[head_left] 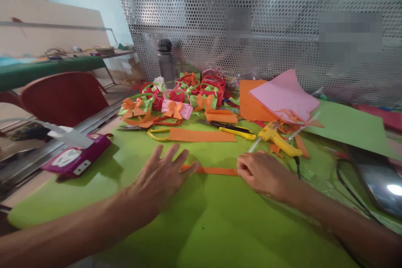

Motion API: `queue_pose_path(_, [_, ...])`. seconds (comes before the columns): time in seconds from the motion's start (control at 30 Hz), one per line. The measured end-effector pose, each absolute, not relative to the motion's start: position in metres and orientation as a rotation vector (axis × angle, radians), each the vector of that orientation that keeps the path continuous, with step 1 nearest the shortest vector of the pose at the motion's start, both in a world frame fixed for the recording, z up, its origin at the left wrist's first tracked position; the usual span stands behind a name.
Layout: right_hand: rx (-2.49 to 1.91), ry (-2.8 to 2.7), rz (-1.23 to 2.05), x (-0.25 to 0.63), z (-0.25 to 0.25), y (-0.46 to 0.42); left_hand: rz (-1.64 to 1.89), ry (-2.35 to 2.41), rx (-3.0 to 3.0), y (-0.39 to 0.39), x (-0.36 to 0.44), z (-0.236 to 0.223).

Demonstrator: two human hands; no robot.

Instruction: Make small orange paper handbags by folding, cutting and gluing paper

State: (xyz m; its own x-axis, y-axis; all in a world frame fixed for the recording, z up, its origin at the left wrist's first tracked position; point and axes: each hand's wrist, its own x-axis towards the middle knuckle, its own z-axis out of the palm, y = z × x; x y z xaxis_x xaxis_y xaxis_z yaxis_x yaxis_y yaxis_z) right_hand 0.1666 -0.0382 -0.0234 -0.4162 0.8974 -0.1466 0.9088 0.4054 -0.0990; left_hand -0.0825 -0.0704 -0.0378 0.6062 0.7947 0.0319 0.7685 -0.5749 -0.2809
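Observation:
A narrow orange paper strip (216, 171) lies across the green tabletop between my hands. My left hand (165, 171) is spread, fingers apart, its thumb side over the strip's left end. At the other end, my right hand (266, 173) is closed with curled fingers on the strip. Just beyond lies a wider orange paper piece (202, 135), beside yellow-handled scissors (158, 134). A yellow box cutter (238, 132) rests near dark scissors (226, 126). Behind my right hand is a yellow glue gun (279, 138) with a glue stick in it.
Small paper baskets with orange bows (204, 102) crowd the back, near a grey bottle (166, 63). Orange, pink (285, 96) and green sheets (348, 125) lie at right, by a dark phone-like device (377, 180). A purple power strip (78, 159) sits at left, near a red chair (64, 100).

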Motion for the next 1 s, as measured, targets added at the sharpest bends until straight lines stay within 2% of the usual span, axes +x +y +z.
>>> queue_pose_path(0.33, [1.700, 2.584, -0.242, 0.167, -0.027, -0.038, 0.044, -1.403, -2.368, -0.078, -0.110, -0.036])
queue_pose_path(0.5, [1.732, 2.580, -0.229, 0.165, -0.024, -0.041, -0.297, -1.403, -2.386, -0.084, -0.085, -0.028])
queue_pose_path(0.7, [1.803, 2.557, -0.213, 0.160, -0.021, -0.048, -0.180, -1.239, -2.883, -0.082, -0.029, -0.043])
queue_pose_path(0.9, [1.778, 2.587, -0.323, 0.170, -0.020, -0.043, -0.080, -1.169, -3.091, -0.072, -0.036, -0.054])
queue_pose_path(1.0, [1.760, 2.599, -0.359, 0.182, -0.020, -0.040, -0.144, -1.106, -3.053, -0.072, -0.041, -0.059])
